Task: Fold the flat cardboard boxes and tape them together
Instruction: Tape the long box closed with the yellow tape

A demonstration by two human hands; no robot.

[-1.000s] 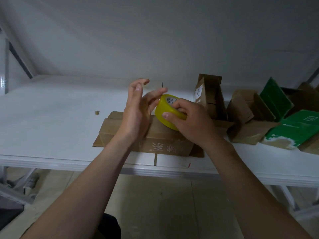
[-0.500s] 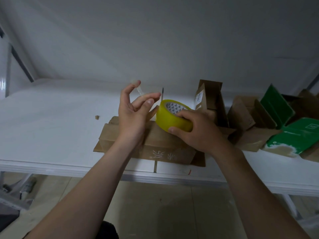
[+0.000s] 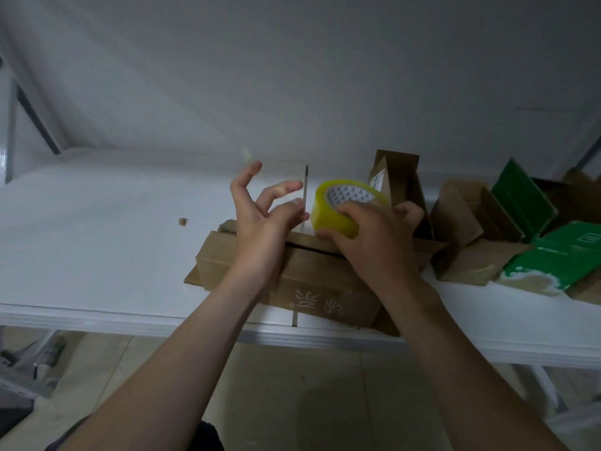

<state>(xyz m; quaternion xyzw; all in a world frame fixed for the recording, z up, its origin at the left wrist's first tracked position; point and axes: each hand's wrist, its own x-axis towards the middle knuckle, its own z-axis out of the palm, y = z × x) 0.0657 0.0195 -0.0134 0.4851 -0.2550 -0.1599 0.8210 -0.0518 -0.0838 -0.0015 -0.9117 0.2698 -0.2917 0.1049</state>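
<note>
Gripping one tape roll [image 3: 333, 214]: right hand [image 3: 374, 237]; left hand [image 3: 261, 222] splayed above one box [image 3: 320, 281].

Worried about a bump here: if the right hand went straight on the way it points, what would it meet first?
Probably the left hand. The right hand, gripping the yellow tape roll, points left toward its fingers, which are just beside the roll. The depth between them is unclear.
</note>
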